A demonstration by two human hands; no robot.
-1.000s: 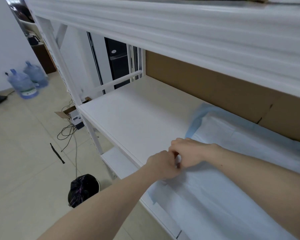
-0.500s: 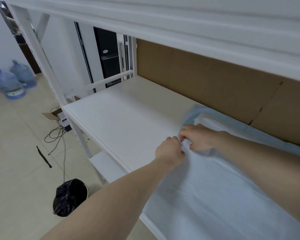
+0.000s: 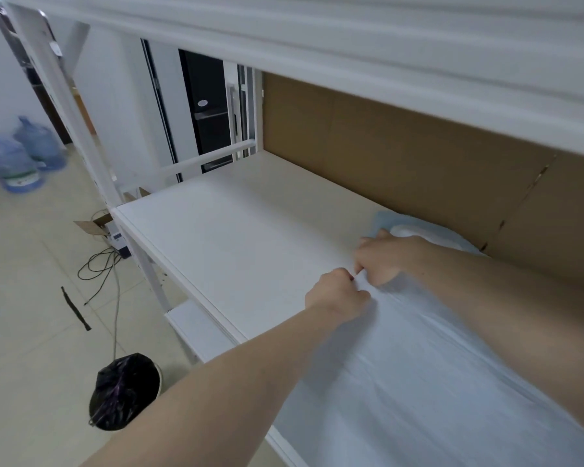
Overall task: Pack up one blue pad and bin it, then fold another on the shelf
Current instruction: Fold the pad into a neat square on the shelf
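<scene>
White shelf (image 3: 236,237) carries the blue pad (image 3: 418,365) at its right; left hand (image 3: 334,294) and right hand (image 3: 381,261) pinch its left edge side by side, best lifted evenly to fold square.

Single head view, close above the shelf (image 3: 236,244), angled forward and down.

The pale blue absorbent pad (image 3: 418,365) runs off the frame toward four o'clock, its left edge hidden inside both curled fists, the left hand (image 3: 334,294) and right hand (image 3: 381,257), while the two blue water jugs (image 3: 17,153) at nine o'clock are smeared with blur.
</scene>
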